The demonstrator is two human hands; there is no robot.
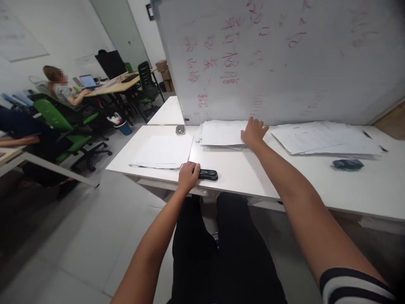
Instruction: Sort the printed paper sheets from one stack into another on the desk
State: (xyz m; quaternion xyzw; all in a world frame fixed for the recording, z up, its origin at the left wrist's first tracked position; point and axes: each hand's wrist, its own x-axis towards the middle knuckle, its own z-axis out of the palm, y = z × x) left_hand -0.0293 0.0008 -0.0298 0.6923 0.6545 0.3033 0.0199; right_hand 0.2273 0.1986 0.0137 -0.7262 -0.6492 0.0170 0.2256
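My left hand [188, 176] is closed around one end of a black stapler [209, 174], which lies near the front edge of the white table. Just behind that hand is a sheaf of white paper [161, 151]. Farther back, my right hand [254, 131] rests with spread fingers on the right end of the middle paper stack [223, 131]; some fingertips reach its far edge. Another, looser paper stack [325, 137] lies to the right of this hand.
A whiteboard [268, 55] with red writing stands behind the white table [240, 173]. On the tabletop are a small silver object [180, 129] and a dark crumpled-looking item [348, 164]. Left, across the floor, two people sit near green chairs [55, 118] and a blue bin [122, 126].
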